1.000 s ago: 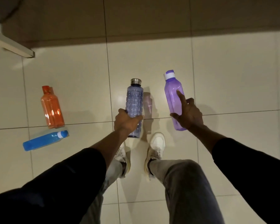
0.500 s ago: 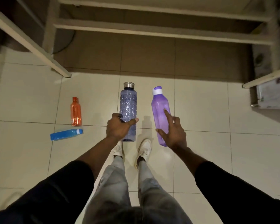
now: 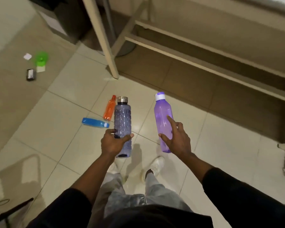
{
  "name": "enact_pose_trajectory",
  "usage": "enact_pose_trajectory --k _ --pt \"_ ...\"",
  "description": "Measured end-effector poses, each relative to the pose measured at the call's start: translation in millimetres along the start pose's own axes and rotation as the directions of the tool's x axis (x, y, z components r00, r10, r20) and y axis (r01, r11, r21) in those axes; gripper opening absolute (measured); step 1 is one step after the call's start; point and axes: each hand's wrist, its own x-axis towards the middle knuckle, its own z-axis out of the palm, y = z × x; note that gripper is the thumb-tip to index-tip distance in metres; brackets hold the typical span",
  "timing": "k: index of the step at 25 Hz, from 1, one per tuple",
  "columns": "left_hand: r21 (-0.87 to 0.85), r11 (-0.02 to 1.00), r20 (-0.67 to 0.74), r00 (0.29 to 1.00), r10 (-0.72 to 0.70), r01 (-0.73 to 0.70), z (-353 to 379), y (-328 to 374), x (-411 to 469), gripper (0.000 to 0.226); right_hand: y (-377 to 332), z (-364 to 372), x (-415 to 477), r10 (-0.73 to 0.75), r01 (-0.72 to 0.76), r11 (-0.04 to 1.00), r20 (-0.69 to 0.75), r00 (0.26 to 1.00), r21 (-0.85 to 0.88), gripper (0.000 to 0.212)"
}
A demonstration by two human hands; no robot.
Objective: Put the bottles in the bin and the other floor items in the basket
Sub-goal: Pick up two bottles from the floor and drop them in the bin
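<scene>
My left hand (image 3: 113, 143) grips a dark blue ribbed bottle (image 3: 123, 120) with a steel cap, held above the floor. My right hand (image 3: 177, 139) holds a purple bottle (image 3: 162, 117) with a white-and-purple cap, forefinger stretched along its side. An orange bottle (image 3: 109, 109) and a light blue bottle (image 3: 95, 122) lie on the tiles to the left, beyond the dark bottle. Farther left on the floor sit a green round item (image 3: 41, 59), a small black object (image 3: 30, 74) and white scraps (image 3: 27, 56).
A pale table leg (image 3: 105, 46) stands ahead, with wooden rails (image 3: 204, 51) running right beneath a table. A dark bin-like shape (image 3: 67, 17) is at the top left. My shoes (image 3: 155, 165) are below the bottles. A dark cable (image 3: 10, 209) lies bottom left.
I have stood up and turned left with both bottles lifted off the floor; the floor items at the far left have come into view.
</scene>
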Motion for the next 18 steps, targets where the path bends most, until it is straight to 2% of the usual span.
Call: enact_pose_trajectory --k 4,9,13,18 --pt "-0.003 1.000 -0.091 0.996 0.003 -0.004 -73 -37 -1 0.091 -50 19 -10 -0.147 0.150 0.987 0.046 0.988 -0.063 0.082" --pt "-0.065 0.998 -0.124 0.992 -0.012 0.004 -152 -75 6 0.092 -130 60 -35 -0.202 0.204 0.976 0.036 0.979 -0.077 0.080" --pt "-0.060 0.997 -0.133 0.991 0.030 -0.038 -227 -113 20 0.092 -209 104 -56 -0.241 0.242 0.969 0.020 0.970 -0.058 0.081" --pt "-0.064 0.998 -0.172 0.985 -0.019 0.008 -304 -151 38 0.094 -294 147 -69 -0.273 0.274 0.960 0.028 0.962 -0.053 0.081"
